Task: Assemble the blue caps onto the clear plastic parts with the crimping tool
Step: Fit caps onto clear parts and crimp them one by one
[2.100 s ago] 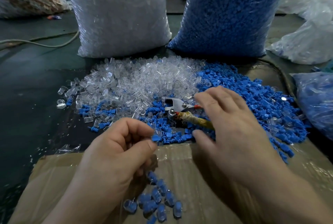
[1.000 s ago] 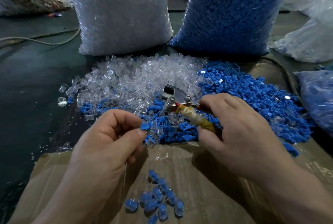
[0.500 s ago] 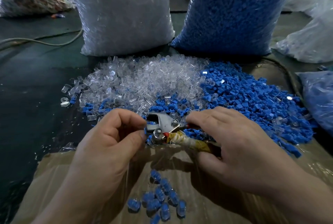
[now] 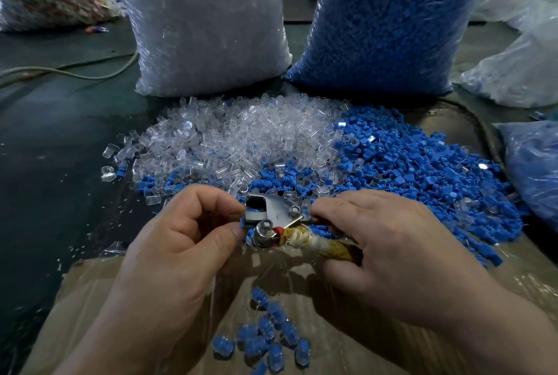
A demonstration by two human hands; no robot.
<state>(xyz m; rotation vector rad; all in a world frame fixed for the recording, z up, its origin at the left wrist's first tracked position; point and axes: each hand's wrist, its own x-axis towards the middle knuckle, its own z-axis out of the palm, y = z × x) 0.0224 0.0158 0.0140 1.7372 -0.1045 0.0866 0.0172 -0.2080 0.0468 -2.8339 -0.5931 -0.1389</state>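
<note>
A metal crimping tool (image 4: 276, 217) with cloth-wrapped handles is held over the front edge of the piles. My right hand (image 4: 389, 250) grips its handles. My left hand (image 4: 184, 238) pinches a small blue cap with a clear part (image 4: 245, 225) at the tool's jaw; most of that piece is hidden by my thumb and the jaw. A heap of loose clear plastic parts (image 4: 241, 139) lies behind the tool, and a heap of blue caps (image 4: 422, 169) spreads to the right. Several joined blue-and-clear pieces (image 4: 265, 341) lie on the cardboard below my hands.
Two tall bags stand behind the heaps: clear parts (image 4: 205, 27) on the left, blue caps (image 4: 383, 21) on the right. More plastic bags (image 4: 519, 72) sit at the right edge. Taped cardboard (image 4: 99, 299) covers the near table; a cable (image 4: 75, 72) crosses the dark surface at left.
My right hand lifted the tool off the heap and brought it toward me. My left hand carried its small piece up to the jaw, and the two now meet.
</note>
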